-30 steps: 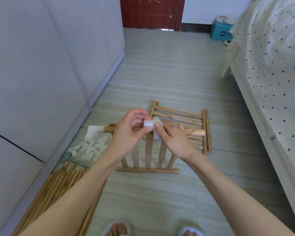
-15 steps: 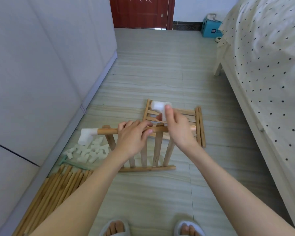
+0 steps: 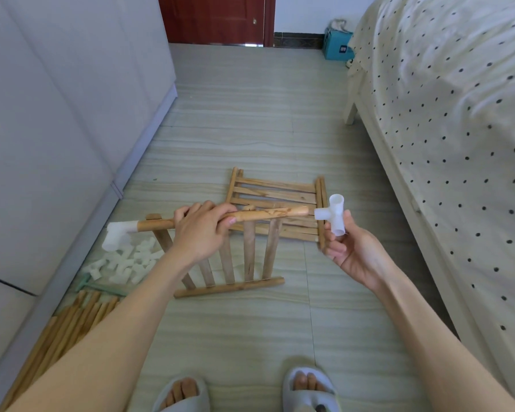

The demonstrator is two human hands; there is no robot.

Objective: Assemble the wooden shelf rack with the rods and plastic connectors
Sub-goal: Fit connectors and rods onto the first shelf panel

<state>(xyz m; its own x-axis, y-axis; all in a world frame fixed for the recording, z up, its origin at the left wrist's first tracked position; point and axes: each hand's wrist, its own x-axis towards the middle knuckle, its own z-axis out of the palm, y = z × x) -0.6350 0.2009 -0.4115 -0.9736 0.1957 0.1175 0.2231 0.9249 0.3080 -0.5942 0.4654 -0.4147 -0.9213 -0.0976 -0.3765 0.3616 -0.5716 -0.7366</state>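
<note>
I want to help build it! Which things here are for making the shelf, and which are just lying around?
For the shelf:
- round wooden rod, gripped by the left hand
- white plastic connector, held in the right hand
- slatted wooden panels
- pile of white connectors
- bundle of spare wooden rods

Just lying around:
- blue box
- dotted bedspread
- grey slippers

The right hand (image 3: 356,254) has carried the white connector (image 3: 333,215) out to the rod's (image 3: 259,215) free end.

No text can be read; the blue box (image 3: 336,47) bears a label too blurred to make out
</note>
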